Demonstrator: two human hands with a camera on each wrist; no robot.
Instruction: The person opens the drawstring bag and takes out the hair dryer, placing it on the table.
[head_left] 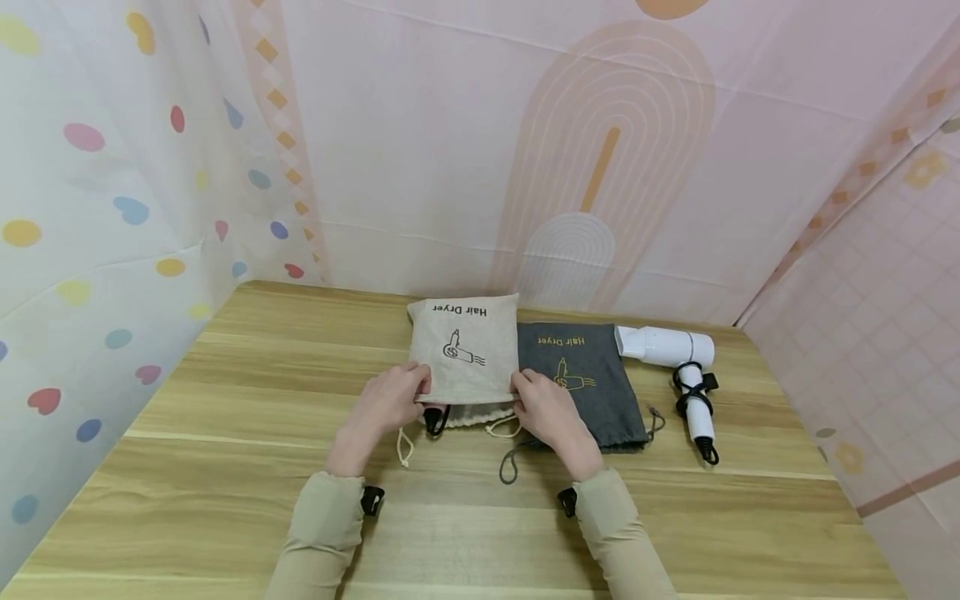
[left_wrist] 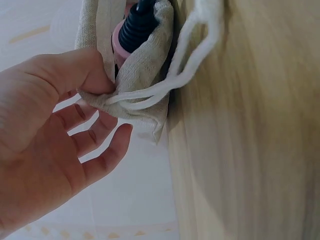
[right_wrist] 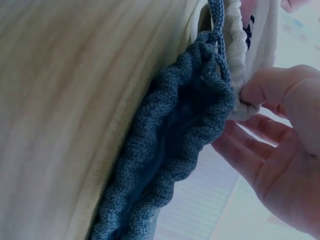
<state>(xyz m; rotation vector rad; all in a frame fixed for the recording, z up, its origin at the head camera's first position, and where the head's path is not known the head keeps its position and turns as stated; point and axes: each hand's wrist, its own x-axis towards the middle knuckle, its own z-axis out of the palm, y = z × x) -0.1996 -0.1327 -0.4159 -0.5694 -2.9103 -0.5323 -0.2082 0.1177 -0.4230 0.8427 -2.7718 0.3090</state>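
Both hands are working at a beige bag [head_left: 461,367], which is sitting by the table's far edge, about midway between the left and right edges, its mouth facing the near edge. The left hand [head_left: 386,398] is pinching the mouth's left corner between thumb and index finger, its other fingers curving loosely and standing apart. The right hand [head_left: 547,404] is pinching the opposite corner, thumb on one side and fingers on the other. Between them the mouth is gaping, and a black ribbed cord sleeve [left_wrist: 134,32] is poking out of a pink collar [left_wrist: 119,44] just inside. A pale drawstring [head_left: 405,447] is trailing from the left side.

Right beside it, a dark grey bag [head_left: 611,408] is lying flat on the table [head_left: 465,525], partly behind the right hand from where I'm standing; its ruffled mouth is also facing the near edge. Both bags are carrying the words "Hair Dryer" above a drawing. Towards the far right corner a white hair dryer [head_left: 663,346] is lying with its handle pointing at the near edge, a black cord [head_left: 692,390] wrapping round it. I'm not managing to tell whether its nozzle is touching the grey bag.
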